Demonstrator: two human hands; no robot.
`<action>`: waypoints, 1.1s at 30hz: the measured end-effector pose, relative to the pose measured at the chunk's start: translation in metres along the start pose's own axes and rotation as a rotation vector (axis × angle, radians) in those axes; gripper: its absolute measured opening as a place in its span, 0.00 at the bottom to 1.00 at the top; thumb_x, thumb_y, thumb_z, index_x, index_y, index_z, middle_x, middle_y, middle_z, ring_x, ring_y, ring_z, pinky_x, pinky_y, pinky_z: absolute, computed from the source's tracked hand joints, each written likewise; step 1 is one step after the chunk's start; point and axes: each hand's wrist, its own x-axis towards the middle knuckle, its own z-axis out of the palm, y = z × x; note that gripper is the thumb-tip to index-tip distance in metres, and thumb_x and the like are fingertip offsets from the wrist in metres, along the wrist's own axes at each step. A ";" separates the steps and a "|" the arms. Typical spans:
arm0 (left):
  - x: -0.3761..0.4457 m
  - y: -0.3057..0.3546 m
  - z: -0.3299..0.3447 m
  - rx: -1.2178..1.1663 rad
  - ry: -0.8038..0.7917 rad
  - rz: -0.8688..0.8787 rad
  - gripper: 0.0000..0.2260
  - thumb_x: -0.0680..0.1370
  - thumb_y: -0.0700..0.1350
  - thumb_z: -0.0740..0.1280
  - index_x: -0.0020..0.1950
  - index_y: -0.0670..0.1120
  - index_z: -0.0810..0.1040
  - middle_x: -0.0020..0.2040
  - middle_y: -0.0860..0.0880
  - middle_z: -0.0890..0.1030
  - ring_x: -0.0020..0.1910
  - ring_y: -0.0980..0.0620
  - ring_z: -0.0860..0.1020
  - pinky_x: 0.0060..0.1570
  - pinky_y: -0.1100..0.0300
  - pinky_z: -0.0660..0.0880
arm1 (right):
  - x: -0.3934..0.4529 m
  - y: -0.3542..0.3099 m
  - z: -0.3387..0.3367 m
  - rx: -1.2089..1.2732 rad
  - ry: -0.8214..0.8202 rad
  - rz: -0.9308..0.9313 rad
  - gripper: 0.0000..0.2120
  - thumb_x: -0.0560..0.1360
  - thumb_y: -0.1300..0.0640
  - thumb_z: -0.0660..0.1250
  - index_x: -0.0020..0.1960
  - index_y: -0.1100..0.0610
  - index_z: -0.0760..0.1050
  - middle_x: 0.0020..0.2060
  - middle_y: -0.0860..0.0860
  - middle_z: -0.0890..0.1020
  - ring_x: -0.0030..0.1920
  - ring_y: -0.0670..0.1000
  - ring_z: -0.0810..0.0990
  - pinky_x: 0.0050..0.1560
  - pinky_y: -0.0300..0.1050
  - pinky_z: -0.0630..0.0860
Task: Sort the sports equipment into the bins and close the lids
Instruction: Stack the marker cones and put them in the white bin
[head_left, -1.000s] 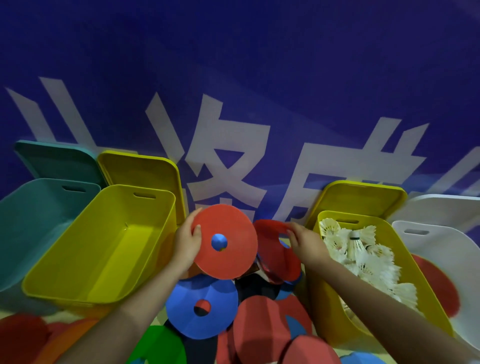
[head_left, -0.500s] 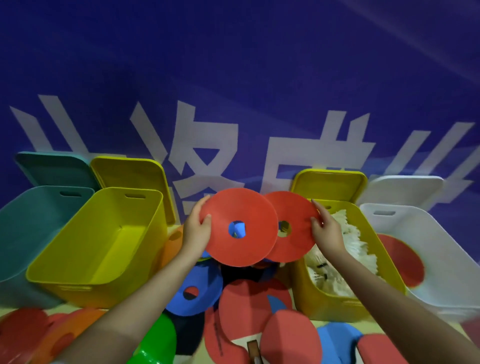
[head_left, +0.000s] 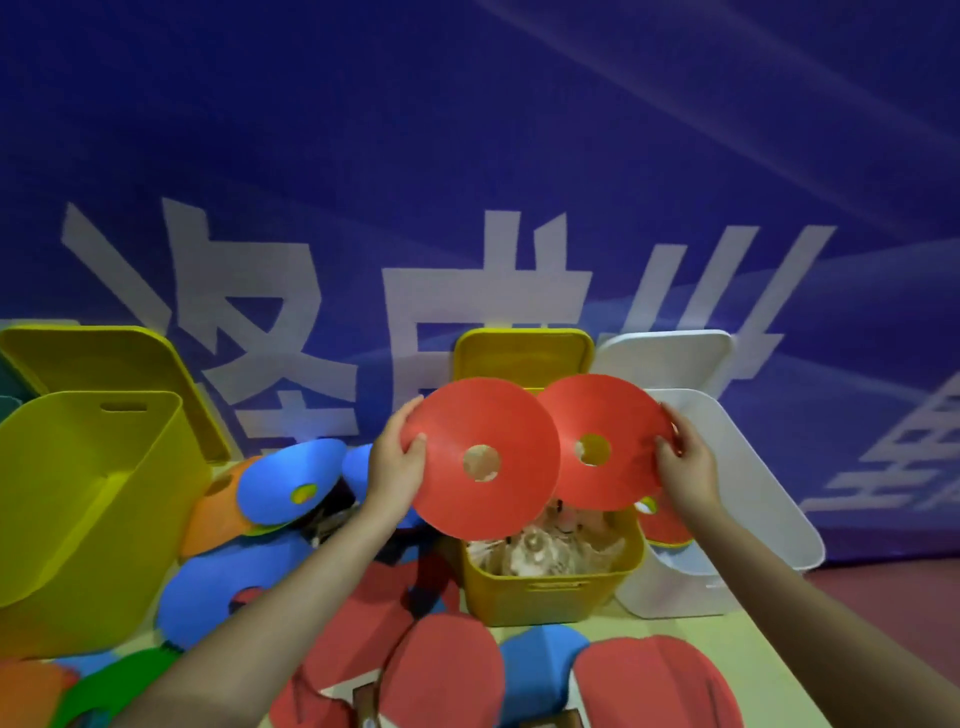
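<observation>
At nine o'clock, a yellow bin stands open, its lid propped upright behind it against the blue banner. Just to its right, toward seven o'clock, a heap of flat discs lies on the surface: an orange disc, blue discs, a green disc near the bottom edge.

Near centre, the left hand holds up a red disc by its left rim, thumb on the face toward the camera, fingers curled behind the edge. This disc overlaps the front of a second red disc at two o'clock from it. The right hand grips that one by its right rim, thumb on the face and fingers curled round the edge. Both discs hang in the air, tilted toward the camera, each with a round centre hole.

Directly beneath them, a second yellow bin sits on the surface, filled with white shuttlecocks; its lid leans on the banner behind. At three o'clock, a white bin stands just beside it with one red disc inside, partly hidden, and a white lid propped behind.

Along six o'clock, red paddles lie overlapping on the surface.
</observation>
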 end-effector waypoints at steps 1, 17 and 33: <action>-0.002 0.003 0.012 -0.001 -0.003 -0.008 0.22 0.77 0.33 0.60 0.69 0.49 0.71 0.59 0.53 0.74 0.58 0.55 0.72 0.56 0.61 0.68 | 0.006 0.006 -0.011 0.001 0.010 0.016 0.22 0.77 0.64 0.60 0.69 0.54 0.70 0.61 0.54 0.78 0.59 0.54 0.76 0.59 0.45 0.71; -0.030 0.028 0.138 -0.054 0.001 -0.252 0.20 0.78 0.39 0.58 0.65 0.59 0.73 0.61 0.54 0.75 0.56 0.49 0.76 0.52 0.50 0.77 | 0.072 0.127 -0.076 -0.201 -0.098 0.193 0.23 0.74 0.67 0.54 0.66 0.54 0.70 0.51 0.57 0.80 0.52 0.61 0.78 0.49 0.47 0.70; -0.026 0.046 0.212 -0.099 -0.003 -0.236 0.21 0.77 0.35 0.58 0.64 0.56 0.74 0.58 0.54 0.77 0.53 0.56 0.76 0.46 0.61 0.74 | 0.116 0.178 -0.044 -0.739 -0.561 0.027 0.26 0.77 0.50 0.57 0.70 0.62 0.65 0.66 0.63 0.69 0.66 0.64 0.68 0.66 0.52 0.64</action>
